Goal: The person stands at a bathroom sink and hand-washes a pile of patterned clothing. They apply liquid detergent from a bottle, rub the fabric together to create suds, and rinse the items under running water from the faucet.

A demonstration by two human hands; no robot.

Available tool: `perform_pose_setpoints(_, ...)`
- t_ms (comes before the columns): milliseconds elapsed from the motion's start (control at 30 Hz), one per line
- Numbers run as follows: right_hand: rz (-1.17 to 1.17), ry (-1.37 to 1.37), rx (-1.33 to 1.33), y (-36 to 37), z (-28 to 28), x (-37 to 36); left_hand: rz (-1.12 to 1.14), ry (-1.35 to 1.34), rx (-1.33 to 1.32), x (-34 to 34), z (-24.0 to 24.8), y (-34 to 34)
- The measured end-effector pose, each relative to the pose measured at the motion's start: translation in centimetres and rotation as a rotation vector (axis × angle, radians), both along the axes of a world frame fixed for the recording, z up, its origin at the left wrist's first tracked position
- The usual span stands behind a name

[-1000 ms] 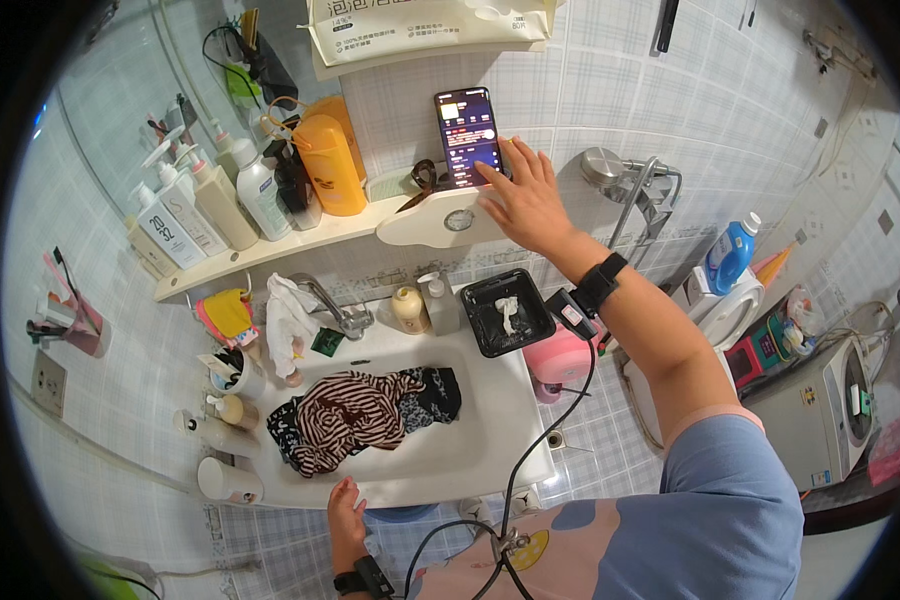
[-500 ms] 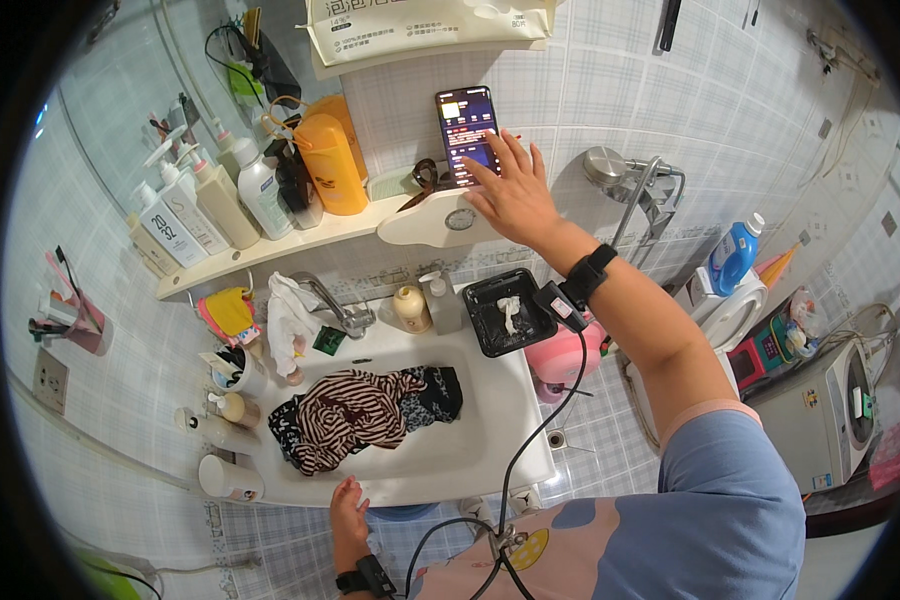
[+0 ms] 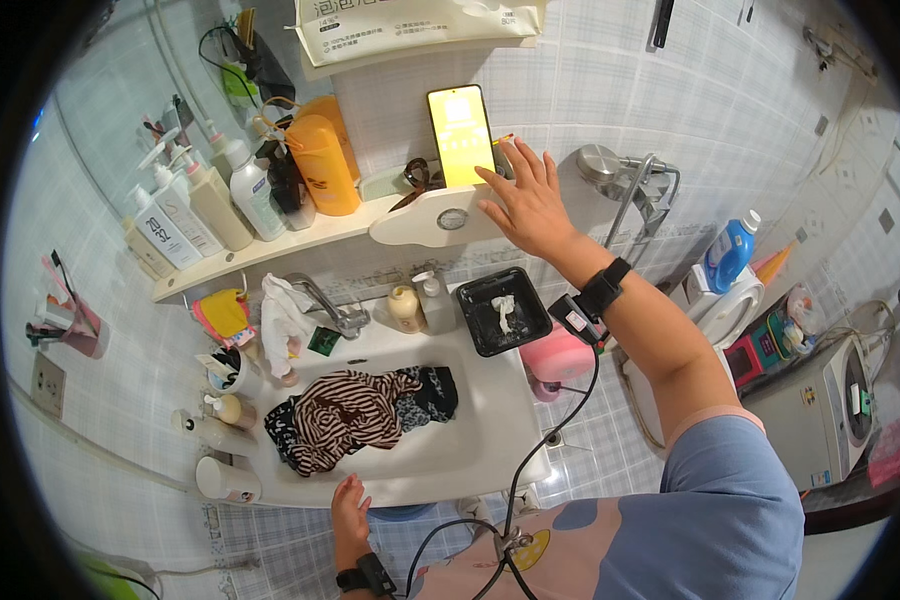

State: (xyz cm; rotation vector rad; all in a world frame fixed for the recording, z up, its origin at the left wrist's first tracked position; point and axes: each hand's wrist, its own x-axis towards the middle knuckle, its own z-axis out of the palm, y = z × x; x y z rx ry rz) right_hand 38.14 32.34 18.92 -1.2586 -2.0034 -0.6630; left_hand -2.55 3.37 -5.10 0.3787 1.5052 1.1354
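Phone screen (image 3: 460,125) turns from dark to yellow; touch apparently registers. Right hand (image 3: 538,214): grip spread, empty. Left hand (image 3: 350,514): loosely uncurled, empty.

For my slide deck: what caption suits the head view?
Right hand at a yellow-lit phone, left hand near the sink, where striped cloth lies.
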Motion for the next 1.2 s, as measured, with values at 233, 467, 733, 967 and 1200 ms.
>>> perform_pose_setpoints(233, 0.015, -0.013, -0.002, -1.1, -0.2, 0.2, -0.044, 0.014, 0.022, 0.1, -0.7, 0.0)
perform_pose_setpoints(467, 0.128, -0.001, -0.069, -3.8, -1.1, -1.4, -0.005, -0.016, -0.004, 0.8, 0.2, -0.4)
perform_pose_setpoints(733, 0.138, 0.017, -0.050, -3.3, -1.3, -0.8, -0.005, -0.023, -0.002, 1.5, -0.4, -0.4)
perform_pose_setpoints(967, 0.411, 0.063, -0.360, -5.5, -5.4, -3.0, 0.060, -0.058, -0.009, 1.4, -0.8, -0.8)
perform_pose_setpoints(1200, 0.622, 0.137, -1.131, -12.3, -20.1, -3.0, 0.027, 0.022, -0.042, 2.2, -2.2, -1.7)
